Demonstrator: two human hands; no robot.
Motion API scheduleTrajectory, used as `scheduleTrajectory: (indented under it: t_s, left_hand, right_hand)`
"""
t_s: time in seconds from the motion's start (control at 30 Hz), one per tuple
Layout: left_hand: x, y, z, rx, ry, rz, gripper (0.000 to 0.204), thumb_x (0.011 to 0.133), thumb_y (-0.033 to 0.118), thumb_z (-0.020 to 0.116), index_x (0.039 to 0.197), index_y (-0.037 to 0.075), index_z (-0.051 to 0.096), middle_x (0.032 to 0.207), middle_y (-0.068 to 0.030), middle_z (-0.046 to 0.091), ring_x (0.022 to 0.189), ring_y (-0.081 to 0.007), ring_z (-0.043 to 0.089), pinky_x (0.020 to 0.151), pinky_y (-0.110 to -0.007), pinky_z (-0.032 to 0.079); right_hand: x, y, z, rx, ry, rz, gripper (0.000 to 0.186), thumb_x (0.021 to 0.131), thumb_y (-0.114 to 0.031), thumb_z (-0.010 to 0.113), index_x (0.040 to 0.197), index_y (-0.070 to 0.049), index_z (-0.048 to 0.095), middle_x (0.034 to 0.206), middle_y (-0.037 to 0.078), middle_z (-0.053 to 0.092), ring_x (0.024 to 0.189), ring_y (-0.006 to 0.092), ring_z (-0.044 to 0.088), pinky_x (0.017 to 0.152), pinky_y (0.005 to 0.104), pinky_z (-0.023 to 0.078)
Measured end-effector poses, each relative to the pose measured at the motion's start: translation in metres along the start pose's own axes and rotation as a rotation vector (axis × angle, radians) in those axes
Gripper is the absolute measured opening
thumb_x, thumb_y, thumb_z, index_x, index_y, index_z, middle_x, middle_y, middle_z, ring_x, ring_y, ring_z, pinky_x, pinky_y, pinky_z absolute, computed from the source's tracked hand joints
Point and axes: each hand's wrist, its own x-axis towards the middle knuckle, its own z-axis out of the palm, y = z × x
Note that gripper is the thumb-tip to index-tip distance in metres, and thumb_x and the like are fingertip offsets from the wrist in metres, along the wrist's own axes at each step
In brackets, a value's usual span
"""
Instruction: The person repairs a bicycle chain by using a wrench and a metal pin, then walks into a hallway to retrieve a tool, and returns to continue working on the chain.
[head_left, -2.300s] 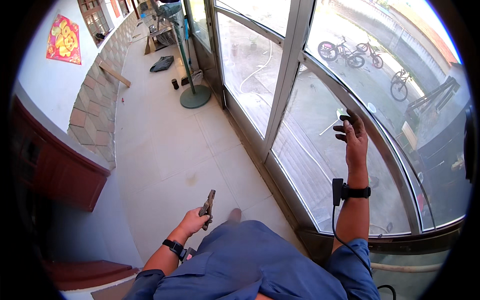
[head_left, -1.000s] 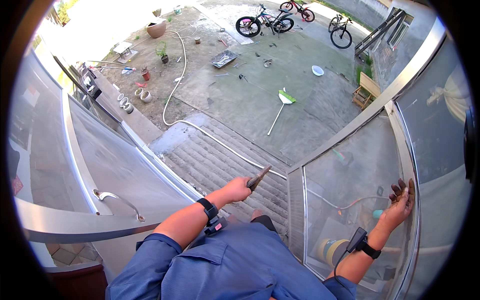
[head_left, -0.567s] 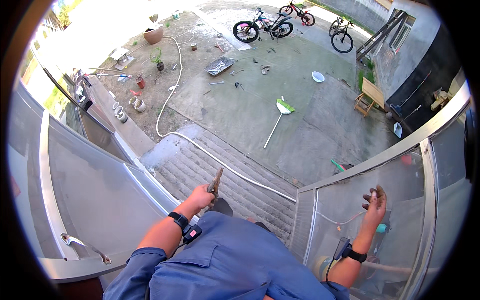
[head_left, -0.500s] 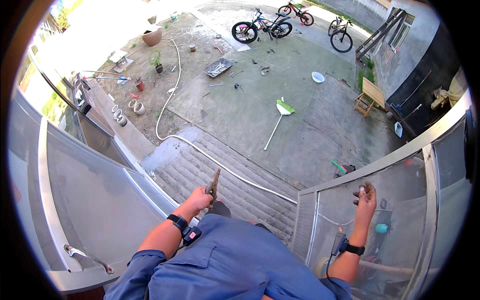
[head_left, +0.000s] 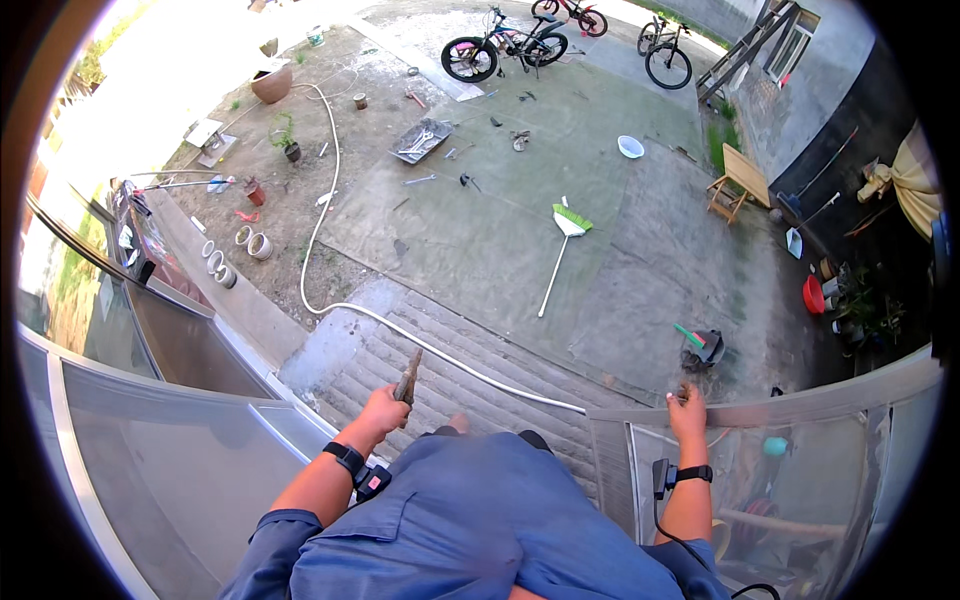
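My left hand (head_left: 382, 410) is closed around a narrow, pointed brown-grey tool (head_left: 409, 376) that looks like rusty pliers. Its tip points up and away over the ribbed steps (head_left: 470, 370); part of the tool is hidden by my fingers. Loosely bent, the dirt-stained fingers of my right hand (head_left: 687, 412) show nothing held between them. That hand is beside the top frame of the right glass door (head_left: 800, 408); whether it touches the frame, I cannot tell. Both wrists wear black straps with small boxes.
A pale hose (head_left: 430, 338) crosses the steps. Beyond lie a green-and-white broom (head_left: 568, 222), a dustpan with a green-handled brush (head_left: 708, 346), a tool tray (head_left: 421, 140), a white basin (head_left: 630, 147) and a wooden stool (head_left: 738, 184). Bicycles (head_left: 505, 48) stand farther back. The left door (head_left: 170, 430) is at my left.
My right hand has moved left and lower in view, close to the door's top frame. My left hand has shifted slightly left, still holding the tool. The view has shifted, showing more beyond the right door.
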Motion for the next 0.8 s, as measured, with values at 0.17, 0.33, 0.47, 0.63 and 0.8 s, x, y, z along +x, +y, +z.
scheduleTrajectory:
  t_s: [0.17, 0.33, 0.47, 0.63, 0.8]
  left_hand:
    - [0.027, 0.023, -0.016, 0.15, 0.008, -0.048, 0.02, 0.075, -0.002, 0.055, 0.095, -0.002, 0.059, 0.075, -0.0084, 0.057, 0.062, -0.0173, 0.054, 0.054, -0.032, 0.045]
    - [0.057, 0.047, -0.009, 0.176, -0.06, -0.036, 0.019, 0.076, -0.002, 0.054, 0.095, -0.002, 0.059, 0.077, -0.0079, 0.058, 0.066, -0.0169, 0.055, 0.057, -0.031, 0.047]
    - [0.086, 0.05, -0.014, 0.211, -0.049, 0.015, 0.033, 0.073, 0.003, 0.058, 0.105, -0.004, 0.06, 0.075, -0.0109, 0.06, 0.062, -0.0189, 0.057, 0.054, -0.033, 0.045]
    - [0.117, 0.092, -0.014, 0.213, -0.086, 0.005, 0.02, 0.075, 0.0, 0.057, 0.094, -0.003, 0.059, 0.075, -0.0087, 0.058, 0.062, -0.0171, 0.055, 0.055, -0.031, 0.046]
    - [0.202, 0.113, -0.03, 0.337, -0.158, 0.114, 0.021, 0.074, 0.004, 0.057, 0.093, -0.003, 0.06, 0.074, -0.0102, 0.059, 0.061, -0.0177, 0.055, 0.054, -0.032, 0.046]
  right_hand:
    - [-0.044, -0.038, 0.027, 0.052, -0.105, 0.038, 0.042, 0.083, -0.014, 0.067, 0.121, 0.0, 0.055, 0.102, 0.017, 0.066, 0.084, 0.0225, 0.066, 0.075, 0.0328, 0.052]
    - [-0.061, -0.032, 0.066, 0.156, -0.227, 0.151, 0.044, 0.082, -0.016, 0.069, 0.121, 0.0, 0.056, 0.098, 0.015, 0.067, 0.084, 0.0239, 0.067, 0.075, 0.0336, 0.052]
    - [-0.077, -0.021, 0.108, 0.16, -0.327, 0.16, 0.04, 0.082, -0.017, 0.068, 0.116, 0.001, 0.059, 0.097, 0.017, 0.068, 0.083, 0.0231, 0.066, 0.076, 0.0328, 0.052]
    - [-0.11, -0.017, 0.146, 0.106, -0.432, 0.183, 0.04, 0.08, -0.027, 0.069, 0.111, -0.002, 0.063, 0.098, 0.017, 0.068, 0.09, 0.0309, 0.066, 0.082, 0.0374, 0.051]
    - [-0.134, -0.028, 0.176, -0.01, -0.484, 0.369, 0.043, 0.078, -0.03, 0.069, 0.11, -0.003, 0.063, 0.095, 0.015, 0.069, 0.091, 0.0311, 0.066, 0.083, 0.0381, 0.05]
